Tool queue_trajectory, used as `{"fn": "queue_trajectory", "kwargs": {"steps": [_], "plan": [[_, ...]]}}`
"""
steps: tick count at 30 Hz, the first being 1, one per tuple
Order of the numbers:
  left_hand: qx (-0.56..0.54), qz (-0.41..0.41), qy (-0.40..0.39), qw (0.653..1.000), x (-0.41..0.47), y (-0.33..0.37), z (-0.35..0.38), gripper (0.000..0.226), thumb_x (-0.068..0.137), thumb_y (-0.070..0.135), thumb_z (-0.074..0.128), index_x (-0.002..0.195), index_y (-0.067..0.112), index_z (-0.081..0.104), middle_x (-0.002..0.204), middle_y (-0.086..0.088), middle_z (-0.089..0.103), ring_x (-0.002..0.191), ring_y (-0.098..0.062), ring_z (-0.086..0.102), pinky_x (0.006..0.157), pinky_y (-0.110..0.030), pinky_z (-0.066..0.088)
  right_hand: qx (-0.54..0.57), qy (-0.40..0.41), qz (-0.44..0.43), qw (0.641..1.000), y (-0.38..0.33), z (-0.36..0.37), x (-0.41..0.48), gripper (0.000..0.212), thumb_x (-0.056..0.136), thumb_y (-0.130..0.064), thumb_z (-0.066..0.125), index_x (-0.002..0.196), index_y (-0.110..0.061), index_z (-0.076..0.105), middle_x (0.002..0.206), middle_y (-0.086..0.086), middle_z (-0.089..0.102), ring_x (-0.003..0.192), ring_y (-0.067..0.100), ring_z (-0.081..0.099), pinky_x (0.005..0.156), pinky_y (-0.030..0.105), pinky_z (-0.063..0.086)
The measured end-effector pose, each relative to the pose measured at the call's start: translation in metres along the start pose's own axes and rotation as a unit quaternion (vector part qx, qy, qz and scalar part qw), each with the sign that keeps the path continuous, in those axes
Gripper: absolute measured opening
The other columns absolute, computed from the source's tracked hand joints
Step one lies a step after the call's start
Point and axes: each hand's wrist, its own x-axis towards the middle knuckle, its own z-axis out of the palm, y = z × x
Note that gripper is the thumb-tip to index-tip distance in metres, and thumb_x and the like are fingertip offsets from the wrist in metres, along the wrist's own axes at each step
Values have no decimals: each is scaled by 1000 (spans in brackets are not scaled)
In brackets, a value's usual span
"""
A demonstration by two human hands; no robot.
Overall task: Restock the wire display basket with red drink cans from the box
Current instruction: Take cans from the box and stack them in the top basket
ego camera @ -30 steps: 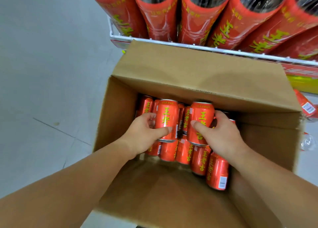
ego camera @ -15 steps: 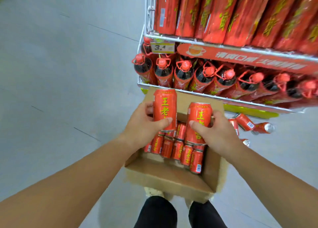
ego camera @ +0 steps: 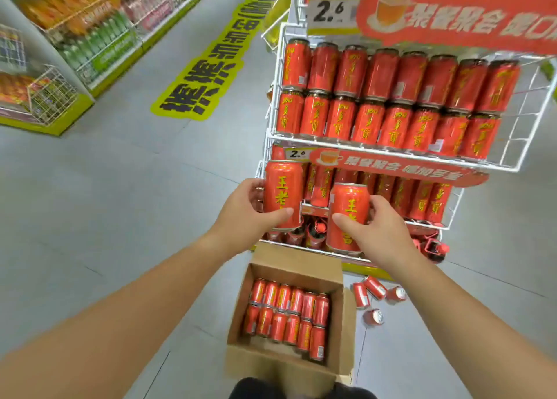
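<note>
My left hand (ego camera: pixel 247 214) grips an upright red can (ego camera: pixel 283 193) with yellow characters. My right hand (ego camera: pixel 379 232) holds a second red can (ego camera: pixel 348 214), also upright. Both cans hover in front of the middle tier of the white wire display rack (ego camera: pixel 274 91), above the open cardboard box (ego camera: pixel 295 260) on the floor. Inside the box lie two rows of several red cans (ego camera: pixel 286 314). The upper wire basket (ego camera: pixel 524 127) holds two stacked rows of red cans, with a gap at its right end.
Several loose red cans (ego camera: pixel 373 296) lie on the grey floor right of the box. Bottles (ego camera: pixel 313 232) fill the rack's lowest tier. A yellow floor sticker (ego camera: pixel 208 67) and drink shelves (ego camera: pixel 90 36) line the aisle to the left. My feet (ego camera: pixel 256 389) stand behind the box.
Both hands lifted one can each out of the box and raised them to the rack's middle tier. The view rose from inside the box to the whole rack.
</note>
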Motion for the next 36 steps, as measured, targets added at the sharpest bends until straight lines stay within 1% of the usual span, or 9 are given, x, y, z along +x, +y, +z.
{"fn": "queue_trajectory", "kwargs": {"steps": [4, 8, 12, 17, 20, 22, 29, 33, 36], "plan": [[8, 52, -6, 999, -4, 71, -22, 61, 75, 18, 90, 125, 16, 55, 113, -1, 71, 90, -10, 73, 77, -27, 61, 4, 34, -41, 999, -66, -39, -17, 49, 81, -45, 79, 120, -25, 57, 106, -9, 68, 91, 9, 66, 82, 33, 53], [14, 111, -10, 994, 2, 136, -36, 60, 75, 15, 90, 124, 15, 55, 110, 0, 71, 85, -6, 73, 74, -27, 61, 19, 67, -80, 994, -122, -71, -25, 44, 82, -44, 79, 115, -27, 55, 99, -15, 66, 84, -1, 63, 70, 21, 49], [12, 150, -22, 988, 15, 188, -47, 63, 73, 19, 92, 125, 17, 57, 110, -2, 73, 91, -18, 75, 83, -44, 62, 26, 102, -97, 990, -165, -100, -26, 40, 83, -46, 77, 110, -28, 53, 98, -13, 65, 85, 2, 63, 66, 22, 48], [8, 188, -30, 982, 38, 245, -49, 77, 57, 45, 91, 123, 21, 62, 113, -1, 74, 91, -20, 76, 86, -50, 61, 36, 142, -116, 982, -208, -140, -8, 40, 80, -47, 79, 108, -28, 57, 99, -11, 69, 85, 4, 66, 68, 23, 48], [5, 196, -12, 981, 58, 278, -42, 74, 57, 50, 90, 120, 22, 63, 110, -2, 75, 89, -21, 76, 86, -49, 61, 30, 149, -131, 980, -229, -168, 13, 41, 81, -49, 78, 108, -29, 54, 100, -13, 66, 90, 6, 64, 75, 28, 49], [10, 200, -2, 980, 72, 300, -35, 63, 64, 42, 90, 118, 21, 65, 107, -2, 76, 87, -19, 77, 85, -48, 61, 26, 154, -139, 978, -241, -186, 31, 46, 80, -51, 78, 112, -30, 51, 101, -14, 64, 92, 9, 64, 83, 33, 51], [27, 208, 46, 977, 133, 371, -7, 39, 80, 21, 87, 113, 19, 67, 104, -2, 76, 87, -13, 76, 82, -33, 62, -5, 140, -176, 974, -277, -246, 115, 71, 77, -54, 78, 132, -19, 48, 113, -3, 64, 101, 19, 63, 90, 37, 51], [59, 198, 72, 976, 178, 393, 2, 36, 78, 17, 87, 110, 18, 70, 101, -2, 77, 90, -19, 75, 87, -40, 61, -25, 115, -205, 972, -295, -265, 172, 74, 71, -60, 77, 129, -21, 53, 109, -4, 68, 97, 16, 65, 89, 38, 53], [85, 190, 99, 973, 209, 404, 9, 30, 79, 19, 87, 106, 20, 73, 96, 5, 77, 85, -10, 73, 83, -28, 56, -24, 101, -218, 970, -305, -269, 214, 60, 72, -56, 79, 121, -25, 60, 105, -7, 71, 94, 12, 67, 85, 33, 53]]}}
